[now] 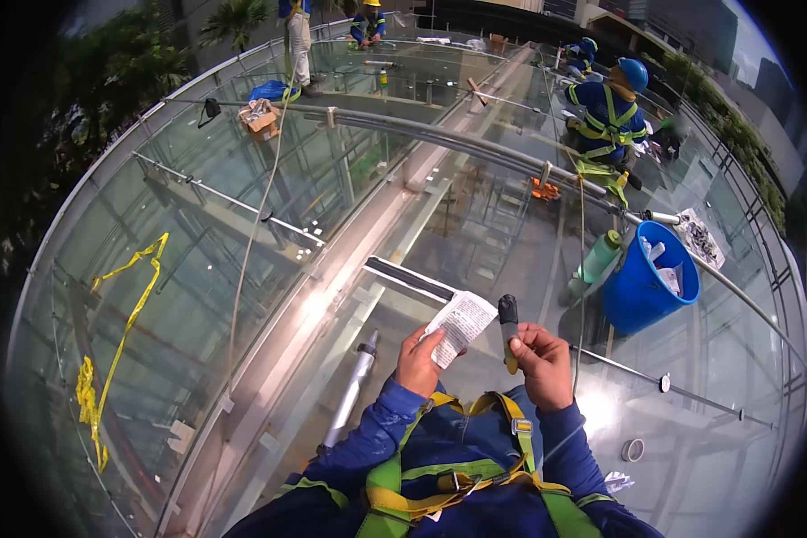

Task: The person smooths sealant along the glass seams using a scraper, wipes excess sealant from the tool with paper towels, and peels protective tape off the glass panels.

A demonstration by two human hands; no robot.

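Note:
My left hand [419, 360] is closed on a folded sheet of printed paper [463, 325], thumb on top. In my right hand [545, 363] is a small putty knife [508, 316], held upright, its blade coated dark at the tip and a yellow end showing below the fingers. The blade stands just right of the paper, apart from it. Beside my left forearm lies a silver caulking gun [353, 387] with its nozzle pointing away. A dark sealant strip [411, 279] runs along the glass joint beyond the paper.
A blue bucket [632, 300] with crumpled paper and a green bottle [598, 255] stand at right. Ropes and a pipe rail [439, 134] cross the glass roof [502, 242]. Several harnessed workers [611, 117] are farther off. Yellow tape [137, 309] lies left; a tape roll [632, 450] sits right.

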